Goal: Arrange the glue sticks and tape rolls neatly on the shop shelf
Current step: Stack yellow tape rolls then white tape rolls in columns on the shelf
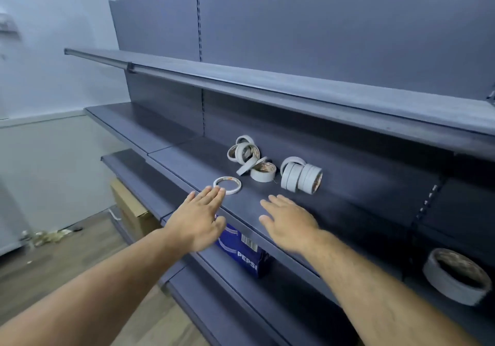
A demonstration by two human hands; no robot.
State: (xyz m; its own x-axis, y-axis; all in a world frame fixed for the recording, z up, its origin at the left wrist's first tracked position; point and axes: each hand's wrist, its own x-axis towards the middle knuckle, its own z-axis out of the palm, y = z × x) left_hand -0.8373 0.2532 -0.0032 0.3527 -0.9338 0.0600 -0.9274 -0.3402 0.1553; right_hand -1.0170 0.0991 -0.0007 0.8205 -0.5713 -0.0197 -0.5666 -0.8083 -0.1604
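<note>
Tape (262,172) on middle shelf (361,211) in three lots: row (301,176) standing on edge rightmost, loose heap (245,152) just left of it, thin ring (227,185) lying flat near the front lip. Left hand (199,219) palm down, fingers straight, tips at the ring's near rim, gripping nothing. Right hand (288,223) flat, fingers straight, over the shelf front, apart from the row; contact with shelf unclear. Big roll (452,278) lower down, far right. Pepsi box (242,252) beneath the hands, carton (131,211) low at left.

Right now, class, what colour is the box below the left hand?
The box is blue with white lettering; head view.
</note>
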